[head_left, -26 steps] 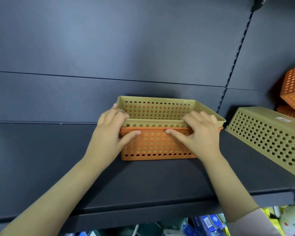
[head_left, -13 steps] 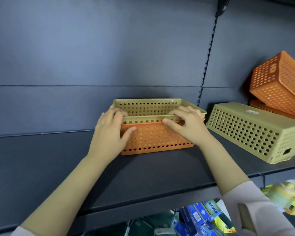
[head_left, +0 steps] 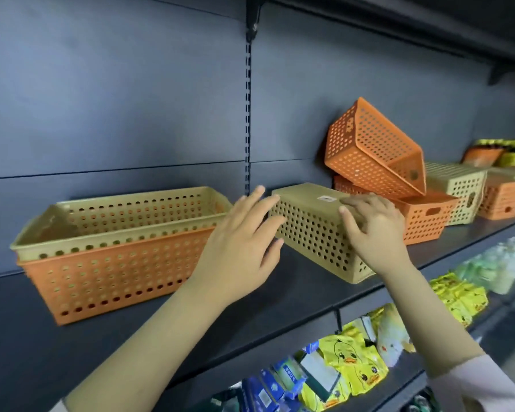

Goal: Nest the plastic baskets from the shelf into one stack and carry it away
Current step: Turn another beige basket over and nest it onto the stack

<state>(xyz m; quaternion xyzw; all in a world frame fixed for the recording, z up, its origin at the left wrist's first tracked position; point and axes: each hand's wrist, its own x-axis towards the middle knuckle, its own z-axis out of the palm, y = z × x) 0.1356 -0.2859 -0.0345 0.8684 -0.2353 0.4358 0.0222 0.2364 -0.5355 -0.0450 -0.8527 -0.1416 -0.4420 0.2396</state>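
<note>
Two hands, left hand (head_left: 238,248) spread open beside upturned olive basket (head_left: 311,231), right hand (head_left: 375,236) gripping its top edge

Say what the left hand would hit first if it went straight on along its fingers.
Probably the left end of the upturned olive basket; the left hand overlaps it in view, though depth is unclear.
</note>
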